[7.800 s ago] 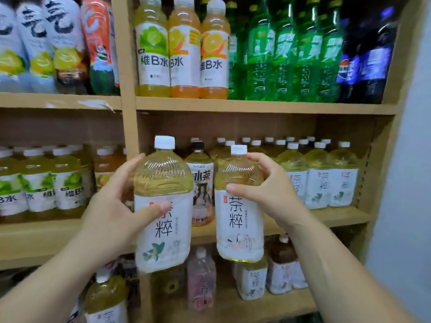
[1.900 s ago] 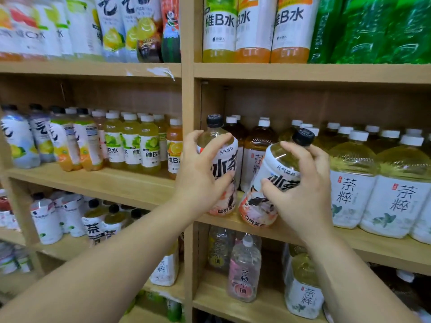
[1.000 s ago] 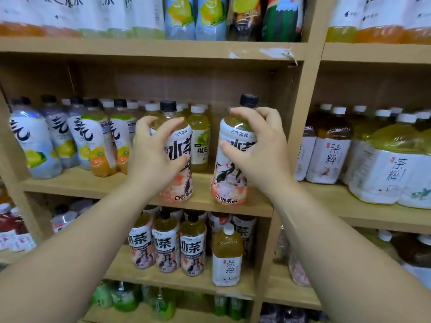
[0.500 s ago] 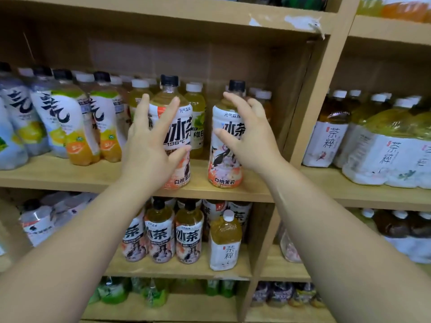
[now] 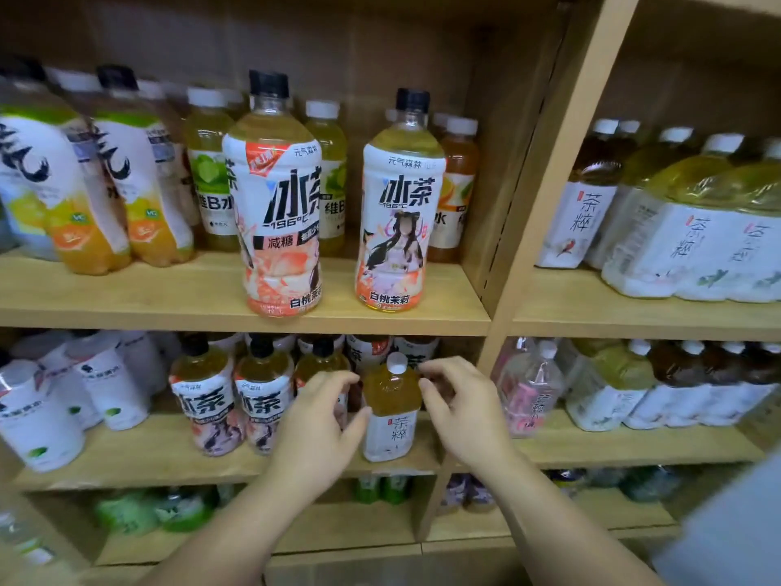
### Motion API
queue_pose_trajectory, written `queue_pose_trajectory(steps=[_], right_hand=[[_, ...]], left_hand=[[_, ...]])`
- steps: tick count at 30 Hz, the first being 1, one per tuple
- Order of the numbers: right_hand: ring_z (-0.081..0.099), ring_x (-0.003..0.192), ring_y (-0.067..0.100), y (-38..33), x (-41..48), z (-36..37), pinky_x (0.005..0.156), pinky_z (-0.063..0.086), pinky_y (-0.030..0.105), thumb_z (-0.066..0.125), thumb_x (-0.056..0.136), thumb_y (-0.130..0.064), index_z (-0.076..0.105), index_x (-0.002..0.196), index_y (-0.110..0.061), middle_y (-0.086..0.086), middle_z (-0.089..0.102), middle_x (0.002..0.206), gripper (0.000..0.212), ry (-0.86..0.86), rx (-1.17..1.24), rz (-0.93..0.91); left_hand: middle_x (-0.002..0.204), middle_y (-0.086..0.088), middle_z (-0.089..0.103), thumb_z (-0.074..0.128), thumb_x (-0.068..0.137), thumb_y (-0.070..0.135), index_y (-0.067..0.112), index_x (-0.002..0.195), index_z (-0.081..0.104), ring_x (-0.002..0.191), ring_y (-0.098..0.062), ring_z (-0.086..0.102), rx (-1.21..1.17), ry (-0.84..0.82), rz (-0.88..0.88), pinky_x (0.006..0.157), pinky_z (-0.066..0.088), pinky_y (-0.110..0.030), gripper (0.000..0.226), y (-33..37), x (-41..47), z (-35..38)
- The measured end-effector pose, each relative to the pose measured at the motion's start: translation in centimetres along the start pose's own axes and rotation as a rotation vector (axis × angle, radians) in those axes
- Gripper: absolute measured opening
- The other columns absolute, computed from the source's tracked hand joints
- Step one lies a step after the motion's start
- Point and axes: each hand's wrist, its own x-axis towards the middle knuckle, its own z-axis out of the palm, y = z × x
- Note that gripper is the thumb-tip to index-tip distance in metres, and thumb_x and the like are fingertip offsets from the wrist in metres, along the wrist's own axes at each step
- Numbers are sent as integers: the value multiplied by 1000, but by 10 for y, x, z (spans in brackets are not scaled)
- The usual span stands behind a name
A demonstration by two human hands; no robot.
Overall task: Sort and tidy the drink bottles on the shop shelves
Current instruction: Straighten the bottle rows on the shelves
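Open air lies before the fingers (image 5: pixel 334 379), with black-capped iced-tea bottles (image 5: pixel 262 399) packed left and behind, a shelf upright (image 5: pixel 488 346) to the right and a shelf board (image 5: pixel 169 321) overhead.

1 wide-angle view, worn on the head, faces the light wooden shelves (image 5: pixel 203 298) close up, tilted slightly downward.

Chinese drink names were read on the shelved bottles.
On the left tall bottle (image 5: pixel 279 205), "元气森林", "冰茶", "-196°C", "减糖" and "白桃" were printed; the right tall bottle (image 5: pixel 400 213) was marked "元气森林", "冰茶", "-196°C" and "白桃茉莉". "维B水" was seen on a green-labelled bottle (image 5: pixel 210 179), "茶粹" on a white-labelled bottle (image 5: pixel 585 209) and a small white-capped bottle (image 5: pixel 391 416), and "冰茶" on a small black-capped bottle (image 5: pixel 206 401).
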Motion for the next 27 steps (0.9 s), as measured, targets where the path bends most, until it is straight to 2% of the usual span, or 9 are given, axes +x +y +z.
queue_pose_trajectory(steps=[3,6,8,11,15,18,21,23,27], right_hand=[[58,119,14,6,15,13,103,48,31,63,100,-27,56,141,-16,-2,57,132,42,-253,-42,197],[57,118,21,6,35,21,92,44,29,56,104,-33,56,131,-13,3,58,124,34,-400,-67,296],[62,110,22,6,40,26,92,50,35,58,103,-35,61,121,-14,2,64,114,28,-430,-29,327],[64,100,20,9,37,33,93,54,42,69,95,-37,62,113,-18,1,68,107,26,-394,6,341],[63,112,16,3,29,29,94,53,37,80,84,-39,64,127,-26,-4,69,122,48,-293,-108,219],[63,115,18,-5,21,21,94,52,36,77,88,-37,65,128,-26,-5,68,126,44,-289,-187,156],[60,121,16,-8,9,17,97,49,32,74,91,-38,63,134,-26,-6,65,133,46,-278,-196,116],[58,124,15,-10,2,14,99,47,31,72,92,-39,62,136,-25,-6,64,135,47,-265,-196,67],[57,127,13,-17,-2,-7,103,47,33,70,93,-44,63,136,-25,-6,65,135,48,-233,-173,-31]], left_hand=[[134,5,55,72,90,33,26,148,47,99,-5,61,-48,-189,-117,90,52,-27,64,-9,15,31],[150,-3,48,72,91,33,21,158,32,125,-20,56,-86,-298,-188,106,48,-37,79,-15,25,54],[152,-3,45,73,90,35,19,159,27,129,-22,54,-101,-322,-234,107,46,-38,84,-17,29,64],[136,2,58,75,89,36,25,153,31,111,-19,62,-128,-294,-245,93,52,-35,79,-17,28,68],[117,7,64,81,83,36,34,137,34,86,-18,65,-116,-277,-227,68,46,-31,71,-17,25,66],[120,14,57,87,77,35,37,138,34,86,-15,66,-144,-313,-202,72,52,-32,81,-15,24,59],[120,23,50,90,74,33,36,150,31,92,-3,63,-188,-368,-167,75,48,-17,97,-11,20,47],[113,26,56,90,72,38,37,146,40,86,3,60,-166,-412,-110,68,44,-11,89,-7,14,37],[82,15,64,90,69,44,43,136,46,70,4,62,-178,-432,-99,56,44,-11,80,10,5,15]])
